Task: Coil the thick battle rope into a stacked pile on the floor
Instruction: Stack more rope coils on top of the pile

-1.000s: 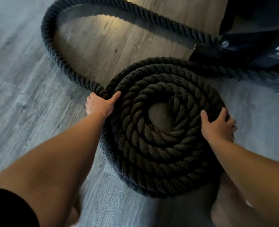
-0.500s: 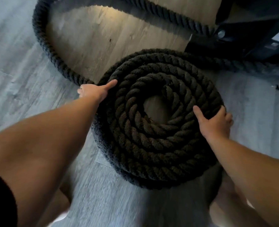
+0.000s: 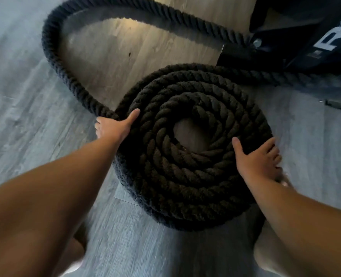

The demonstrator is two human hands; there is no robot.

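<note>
At L rim of coiled battle rope, L hand fingers curl over outer turn, thumb on top; R hand grips R rim likewise. Coil lies stacked on floor, loose tail looping away to black gym rig.

One wide-angle head view looks forward and steeply down at the floor. It sits close above the rope, which fills mid-frame.
</note>
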